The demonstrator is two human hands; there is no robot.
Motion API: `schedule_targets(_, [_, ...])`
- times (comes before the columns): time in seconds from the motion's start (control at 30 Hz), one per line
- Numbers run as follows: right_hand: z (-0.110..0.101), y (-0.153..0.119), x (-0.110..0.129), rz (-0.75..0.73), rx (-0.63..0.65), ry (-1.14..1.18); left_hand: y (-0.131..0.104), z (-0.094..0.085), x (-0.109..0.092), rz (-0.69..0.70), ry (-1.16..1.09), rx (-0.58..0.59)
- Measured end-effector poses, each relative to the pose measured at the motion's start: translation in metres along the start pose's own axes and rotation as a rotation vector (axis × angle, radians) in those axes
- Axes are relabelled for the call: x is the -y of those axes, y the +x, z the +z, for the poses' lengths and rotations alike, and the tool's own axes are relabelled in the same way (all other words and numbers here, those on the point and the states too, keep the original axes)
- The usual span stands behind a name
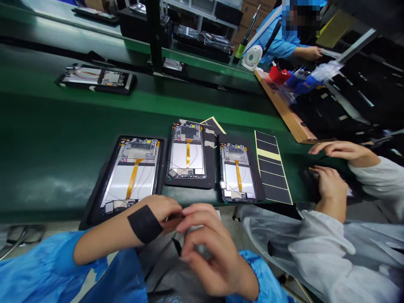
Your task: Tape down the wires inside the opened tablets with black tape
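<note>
My left hand is in front of the bench edge, fingers curled in toward my right hand, their tips partly hidden. A black rectangular sticker lies on my left wrist. My right hand meets the left with bent fingers. Close to its fingertips is a small dark piece, too unclear to name. Beyond my hands lie three opened tablets with bare boards, silvery batteries and orange ribbon cables: a left tablet, a middle tablet and a right tablet. The left one is nearest my left hand.
A sheet of black stickers on yellow backing lies right of the tablets. Another opened tablet sits farther back. At the right, a co-worker's hands work over a dark device. A wooden-edged board and a small fan stand beyond.
</note>
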State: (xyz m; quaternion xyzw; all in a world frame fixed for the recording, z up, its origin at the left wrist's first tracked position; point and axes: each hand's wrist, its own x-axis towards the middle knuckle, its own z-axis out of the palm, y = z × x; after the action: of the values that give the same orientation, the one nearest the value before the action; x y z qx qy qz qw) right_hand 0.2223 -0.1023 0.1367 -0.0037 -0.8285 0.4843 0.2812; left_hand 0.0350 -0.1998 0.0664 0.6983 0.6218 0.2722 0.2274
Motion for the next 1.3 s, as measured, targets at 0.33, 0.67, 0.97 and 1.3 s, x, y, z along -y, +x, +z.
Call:
schedule_targets(0.33, [0.001,-0.025,-0.052,0.495,-0.445,0.008,0.023,-0.030,0.057,-0.003,0.697,-0.061])
schedule_targets(0.67, [0.013,0.006,-0.077,0.583,-0.426,0.189,0.030,-0.019,0.043,0.034,0.636,-0.189])
schedule_targets(0.97, [0.014,0.028,-0.068,0.578,-0.465,0.307,0.050,-0.035,0.010,0.181,0.278,-0.287])
schedule_targets(1.3, [-0.042,0.022,-0.072,0.659,-0.724,-0.001,0.073,-0.024,0.040,0.496,0.511,-0.209])
